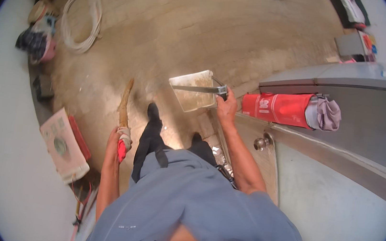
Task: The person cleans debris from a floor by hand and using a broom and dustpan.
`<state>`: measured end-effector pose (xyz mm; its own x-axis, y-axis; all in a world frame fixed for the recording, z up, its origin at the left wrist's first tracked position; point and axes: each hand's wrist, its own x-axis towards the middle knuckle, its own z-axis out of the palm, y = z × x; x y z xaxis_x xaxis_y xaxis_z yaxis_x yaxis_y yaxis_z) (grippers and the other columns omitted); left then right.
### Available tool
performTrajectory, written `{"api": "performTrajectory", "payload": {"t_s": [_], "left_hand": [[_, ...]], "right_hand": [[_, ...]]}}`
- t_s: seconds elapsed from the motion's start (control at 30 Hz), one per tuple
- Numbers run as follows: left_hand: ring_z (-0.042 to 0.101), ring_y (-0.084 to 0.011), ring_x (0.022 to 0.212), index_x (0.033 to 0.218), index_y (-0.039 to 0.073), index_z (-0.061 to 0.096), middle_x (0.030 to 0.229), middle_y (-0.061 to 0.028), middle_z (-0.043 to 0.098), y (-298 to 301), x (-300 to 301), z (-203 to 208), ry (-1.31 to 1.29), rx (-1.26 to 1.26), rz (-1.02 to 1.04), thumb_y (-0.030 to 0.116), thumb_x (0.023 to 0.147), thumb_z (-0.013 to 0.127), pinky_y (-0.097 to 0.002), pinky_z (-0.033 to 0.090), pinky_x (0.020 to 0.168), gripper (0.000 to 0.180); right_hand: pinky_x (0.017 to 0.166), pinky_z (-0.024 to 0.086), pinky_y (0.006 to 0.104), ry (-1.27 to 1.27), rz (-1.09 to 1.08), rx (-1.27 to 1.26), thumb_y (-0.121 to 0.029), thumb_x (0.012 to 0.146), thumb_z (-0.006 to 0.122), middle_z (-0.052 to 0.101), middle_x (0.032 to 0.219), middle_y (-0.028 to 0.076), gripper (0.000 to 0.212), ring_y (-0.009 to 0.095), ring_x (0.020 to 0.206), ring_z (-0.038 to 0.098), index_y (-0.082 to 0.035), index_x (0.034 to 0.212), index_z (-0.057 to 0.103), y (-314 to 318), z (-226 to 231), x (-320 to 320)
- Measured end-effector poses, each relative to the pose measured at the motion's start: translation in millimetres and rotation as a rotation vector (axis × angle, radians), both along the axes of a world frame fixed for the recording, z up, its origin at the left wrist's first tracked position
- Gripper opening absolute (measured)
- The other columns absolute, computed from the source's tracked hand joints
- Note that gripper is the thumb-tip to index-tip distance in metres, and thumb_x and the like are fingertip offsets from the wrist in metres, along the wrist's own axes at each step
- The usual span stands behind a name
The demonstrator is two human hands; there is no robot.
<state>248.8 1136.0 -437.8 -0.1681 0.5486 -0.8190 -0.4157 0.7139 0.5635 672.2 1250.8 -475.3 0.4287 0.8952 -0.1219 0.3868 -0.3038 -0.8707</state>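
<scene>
My left hand (113,142) is closed round the cloth-wrapped end of a tan, tapering straw hand broom (124,107). Grey and red cloth shows at the grip, and the narrow tip points away from me. On the right, my right hand (226,106) grips the dark end of a flat grey handle on a white, box-shaped dustpan (197,102). The dustpan's inside looks stained with dirt. It hangs above the floor, ahead of my feet, apart from the broom.
A door with a round knob (262,142) stands close by my right arm. Beyond it is a grey refrigerator (350,96) with a red package (276,107) against it. A coiled white hose (97,19) lies far left; a pink box (63,140) leans by the left wall.
</scene>
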Motion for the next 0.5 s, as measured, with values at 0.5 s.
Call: {"api": "performTrajectory", "payload": {"t_s": [0.5], "left_hand": [[0.066, -0.0246, 0.068, 0.143, 0.013, 0.043, 0.102, -0.0118, 0.064, 217, -17, -20, 0.05, -0.077, -0.573, 0.024, 0.089, 0.047, -0.0348, 0.056, 0.054, 0.055]], "right_hand": [[0.089, 0.052, 0.0434, -0.021, -0.362, -0.073, -0.013, 0.081, 0.066, 0.069, 0.108, 0.026, 0.053, 0.038, 0.102, 0.068, -0.001, 0.132, 0.057, 63, 9, 32]]}}
